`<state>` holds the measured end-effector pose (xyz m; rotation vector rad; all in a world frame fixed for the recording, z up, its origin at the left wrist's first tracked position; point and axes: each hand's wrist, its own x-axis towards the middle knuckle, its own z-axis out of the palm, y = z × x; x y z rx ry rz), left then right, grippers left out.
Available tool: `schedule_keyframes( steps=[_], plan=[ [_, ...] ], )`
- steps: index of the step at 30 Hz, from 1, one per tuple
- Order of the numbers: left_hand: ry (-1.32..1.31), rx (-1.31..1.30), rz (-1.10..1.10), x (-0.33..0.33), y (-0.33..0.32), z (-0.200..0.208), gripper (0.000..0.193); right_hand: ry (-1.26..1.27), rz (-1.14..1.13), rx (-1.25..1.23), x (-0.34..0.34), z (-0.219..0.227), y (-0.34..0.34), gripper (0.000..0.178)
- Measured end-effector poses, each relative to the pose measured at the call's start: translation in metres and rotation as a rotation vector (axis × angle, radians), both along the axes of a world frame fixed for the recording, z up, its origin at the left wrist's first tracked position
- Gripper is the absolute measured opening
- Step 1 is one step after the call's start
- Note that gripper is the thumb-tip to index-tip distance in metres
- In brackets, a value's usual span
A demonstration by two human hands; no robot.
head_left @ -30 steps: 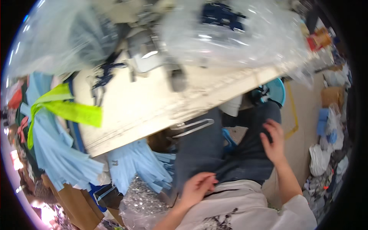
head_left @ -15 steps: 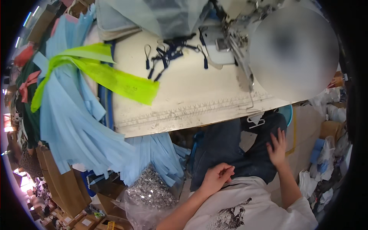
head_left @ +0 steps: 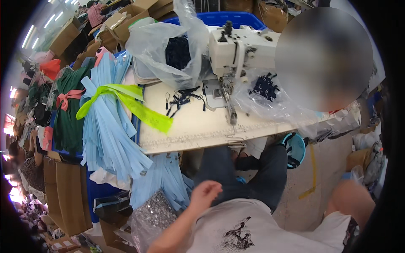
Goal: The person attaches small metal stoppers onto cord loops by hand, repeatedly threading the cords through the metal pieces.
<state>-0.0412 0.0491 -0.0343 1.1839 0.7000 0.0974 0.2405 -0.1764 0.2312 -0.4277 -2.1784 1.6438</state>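
Note:
My left hand (head_left: 206, 194) is above my lap with its fingers curled together; what they hold, if anything, is hidden. My bent right arm (head_left: 351, 201) is at the lower right, and its hand does not show. Dark blue cord zipper pulls (head_left: 184, 100) lie in a loose pile on the white sewing table (head_left: 185, 137). Behind them stands a white sewing machine (head_left: 223, 52), its presser area over a metal plate. More dark pulls fill a clear bag (head_left: 264, 87) right of the machine and a larger plastic bag (head_left: 177, 50) to its left.
Light blue fabric strips (head_left: 107, 126), tied with a neon yellow band (head_left: 145, 114), hang over the table's left edge. Beside them hangs a green bundle (head_left: 69, 111). A bag of silvery bits (head_left: 156, 213) stands below. A turquoise bucket (head_left: 295, 150) is under the table's right side. A blurred disc covers the upper right.
The view has tilted up, showing more of the machine and the room behind. My right hand has left my thigh and gone out of view. My left hand stays curled over my lap.

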Motion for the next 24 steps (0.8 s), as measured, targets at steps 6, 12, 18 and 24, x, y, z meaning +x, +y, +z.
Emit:
schedule_keyframes(
  steps=[6,12,18,24],
  plan=[
    [-0.294,1.170,0.354,0.025,0.121,0.176,0.015,0.013,-0.078,0.078,0.021,-0.002,-0.051,0.010],
    [-0.136,1.705,-0.254,0.173,0.208,0.293,0.021,0.017,-0.237,0.146,0.020,-0.001,-0.103,0.010],
    [0.533,1.788,-0.801,0.269,0.280,0.219,0.028,0.023,-0.417,0.189,0.005,-0.003,-0.143,0.010],
    [0.265,1.646,-0.785,0.280,0.363,0.101,0.050,0.047,-0.481,0.182,0.009,-0.004,-0.159,0.010]
  ],
)
